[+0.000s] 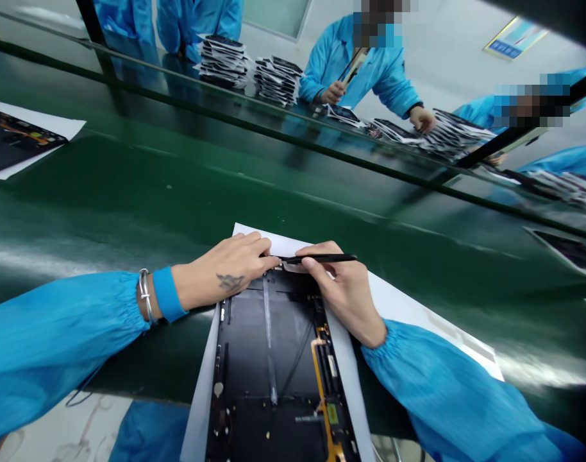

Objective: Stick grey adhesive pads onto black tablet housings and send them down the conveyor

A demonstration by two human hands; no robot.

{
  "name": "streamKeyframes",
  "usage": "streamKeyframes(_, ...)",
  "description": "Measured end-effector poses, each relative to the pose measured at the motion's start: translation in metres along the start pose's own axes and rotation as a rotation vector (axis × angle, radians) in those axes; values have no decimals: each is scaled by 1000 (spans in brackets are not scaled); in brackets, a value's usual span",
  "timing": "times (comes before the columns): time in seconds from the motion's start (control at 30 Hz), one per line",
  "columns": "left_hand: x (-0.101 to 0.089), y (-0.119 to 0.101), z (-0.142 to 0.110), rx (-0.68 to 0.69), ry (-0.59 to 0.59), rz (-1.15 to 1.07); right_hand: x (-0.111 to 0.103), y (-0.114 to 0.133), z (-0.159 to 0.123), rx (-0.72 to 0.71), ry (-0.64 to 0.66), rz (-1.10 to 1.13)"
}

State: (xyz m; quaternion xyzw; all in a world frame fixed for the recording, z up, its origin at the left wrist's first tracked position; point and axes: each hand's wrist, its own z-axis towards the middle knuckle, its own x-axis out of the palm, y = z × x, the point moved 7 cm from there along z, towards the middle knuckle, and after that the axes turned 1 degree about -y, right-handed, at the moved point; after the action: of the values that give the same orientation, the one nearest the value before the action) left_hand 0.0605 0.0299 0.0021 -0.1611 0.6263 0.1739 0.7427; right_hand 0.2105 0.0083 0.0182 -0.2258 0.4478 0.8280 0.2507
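Observation:
A black opened device panel (278, 372) with an orange flex cable lies on a white sheet (399, 305) in front of me. My left hand (226, 273) rests on the panel's far edge, fingers pressed together at its top. My right hand (343, 289) grips black tweezers (322, 258), whose tip points left and meets the left fingertips at the panel's top edge. What sits at the tip is too small to make out.
The sheet lies on a green conveyor belt (153, 186). Another panel on paper (14, 138) lies far left on the belt. Across a rail, people in blue coats handle stacks of parts (276, 80). A further panel (572, 250) sits at right.

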Motion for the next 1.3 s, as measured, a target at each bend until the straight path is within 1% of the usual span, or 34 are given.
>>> streamKeyframes(0.17, 0, 0, -1, -10, 28, -9, 0, 7, -1, -69, 8, -26)
streamKeyframes(0.27, -1, 0, -1, -2, 15, -13, 0, 4, -1, -25, 12, 1)
streamKeyframes(0.37, -1, 1, -2, 3, -4, -9, -1, -1, -1, 39, -20, 24)
streamKeyframes(0.43, -1, 1, -2, 2, 5, -15, -2, -1, -1, 41, -30, 33)
streamKeyframes(0.53, -2, 0, -2, 12, 10, -50, -2, -2, 0, 47, 14, 81)
streamKeyframes(0.6, -3, -1, -2, 30, -2, -69, -7, -11, -2, 123, 15, 131)
streamKeyframes(0.77, -4, -2, -3, 61, -30, -51, -33, -48, -17, 418, -187, 237)
streamKeyframes(0.87, -3, -2, -2, 63, -19, -39, -35, -59, -23, 520, -202, 306)
streamKeyframes(0.97, -3, -2, -2, 61, -10, -39, -34, -59, -23, 549, -185, 298)
streamKeyframes(1.17, -2, 0, -4, 83, -38, -72, -33, -54, -23, 537, -181, 288)
streamKeyframes(1.3, -2, -1, -3, 76, -23, -64, -32, -54, -23, 537, -183, 321)
